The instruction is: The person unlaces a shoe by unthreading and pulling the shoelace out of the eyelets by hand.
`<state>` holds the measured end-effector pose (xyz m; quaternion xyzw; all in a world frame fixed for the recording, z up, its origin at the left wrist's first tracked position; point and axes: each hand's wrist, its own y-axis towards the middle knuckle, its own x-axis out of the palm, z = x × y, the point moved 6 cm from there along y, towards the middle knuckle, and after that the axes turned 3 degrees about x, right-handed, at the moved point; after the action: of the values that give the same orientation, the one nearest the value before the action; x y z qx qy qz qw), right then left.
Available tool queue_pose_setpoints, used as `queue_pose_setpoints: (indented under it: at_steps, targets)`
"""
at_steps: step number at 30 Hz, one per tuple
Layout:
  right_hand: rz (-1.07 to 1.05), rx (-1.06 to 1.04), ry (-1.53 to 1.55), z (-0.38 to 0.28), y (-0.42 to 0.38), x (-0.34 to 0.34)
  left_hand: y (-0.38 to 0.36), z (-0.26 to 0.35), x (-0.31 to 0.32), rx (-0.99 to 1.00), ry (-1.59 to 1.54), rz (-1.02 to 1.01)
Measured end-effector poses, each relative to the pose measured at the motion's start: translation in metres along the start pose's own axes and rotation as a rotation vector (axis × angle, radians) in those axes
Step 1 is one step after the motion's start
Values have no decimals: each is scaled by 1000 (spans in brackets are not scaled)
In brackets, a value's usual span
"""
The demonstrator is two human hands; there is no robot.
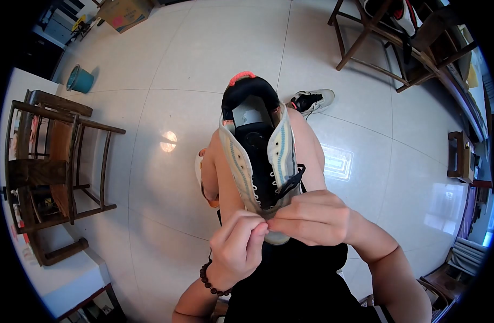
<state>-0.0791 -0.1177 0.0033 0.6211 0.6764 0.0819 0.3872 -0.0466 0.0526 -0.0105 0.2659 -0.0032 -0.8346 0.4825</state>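
A sneaker [282, 145] in cream and grey with blue stitching lies across my legs, its toe towards me and its coral heel tab pointing away. Its collar is spread wide around the black tongue [262, 161], and the upper eyelets hold no lace. A black shoelace [293, 182] loops out over the side near my right hand [314, 216]. That hand is closed in a pinch, apparently on the lace. My left hand [237, 243], with a dark bead bracelet, is also pinched closed at the toe end, meeting the right fingertips. What it grips is hidden.
A second sneaker [315, 102] rests on the tiled floor beyond my knee. To the left stands a wooden chair [74, 161], with a teal bucket [80, 79] farther off. A cardboard box [126, 14] is at the back, and another wooden chair [365, 46] at upper right carries shoes.
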Motion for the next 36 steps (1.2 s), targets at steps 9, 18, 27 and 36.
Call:
queue_pose_setpoints:
  at_steps: [9,18,27,36]
  targets:
    - [39,89,33,6,-1,-2,-11,-16,-9,-114,-130,146]
    - [-35,402,278,18,1,-1,3,4,-13,276,161,28]
    - [46,70,40,12,-6,4,-1,-5,-9,-15,-68,-63]
    - [-2,210,141,15,-3,0,1,-8,-11,-41,10,17]
